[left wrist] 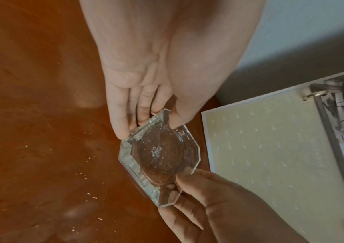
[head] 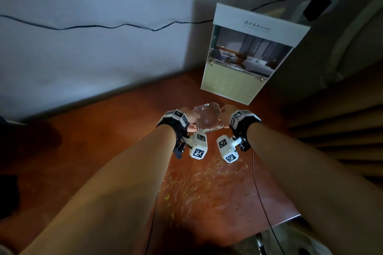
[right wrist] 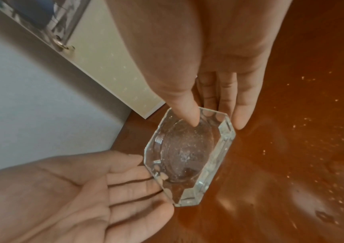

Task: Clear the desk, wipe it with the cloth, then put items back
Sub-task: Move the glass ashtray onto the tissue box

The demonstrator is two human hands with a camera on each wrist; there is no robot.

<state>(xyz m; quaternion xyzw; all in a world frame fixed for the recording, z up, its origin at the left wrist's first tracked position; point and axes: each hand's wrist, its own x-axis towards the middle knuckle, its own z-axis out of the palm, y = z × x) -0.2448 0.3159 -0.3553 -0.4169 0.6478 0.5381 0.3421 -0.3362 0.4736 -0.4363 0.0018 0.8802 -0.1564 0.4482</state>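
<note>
A clear octagonal glass ashtray [head: 209, 119] is held between both hands at the back of the reddish wooden desk [head: 207, 196]. My left hand [head: 190, 120] pinches its left rim; in the left wrist view the thumb lies on the rim and the fingers [left wrist: 123, 129] reach under it. My right hand [head: 227, 113] pinches the opposite side, with the thumb [right wrist: 192, 118] dipped into the ashtray [right wrist: 189, 156] and the fingers beneath. Left fingers [right wrist: 138, 177] show through the glass from below. No cloth is in view.
A tall desk calendar [head: 248, 58] leans against the wall just behind the ashtray. Pale crumbs and scratches [head: 192, 184] speckle the desk in front. A black cable [head: 103, 26] runs along the wall. The desk's right edge [head: 288, 218] lies near a slatted panel [head: 342, 141].
</note>
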